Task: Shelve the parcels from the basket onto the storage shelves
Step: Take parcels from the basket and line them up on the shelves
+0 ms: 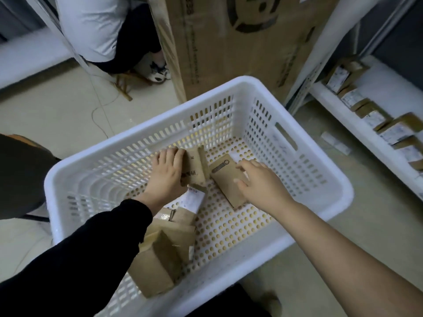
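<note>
A white perforated plastic basket (320,172) stands on the floor below me and holds several brown cardboard parcels. My left hand (166,172) is inside it, with its fingers curled over the top edge of an upright parcel (194,168). My right hand (258,181) lies over a flat brown parcel (225,177) beside it, thumb on the parcel's face and fingers bent over its far edge. More parcels (160,255) lie piled in the basket's near left part, one with a white label (194,200).
A white storage shelf (357,131) at the right carries a row of labelled parcels (375,117). A tall cardboard box (240,42) stands behind the basket. A seated person (103,30) on a wooden stool is at the upper left.
</note>
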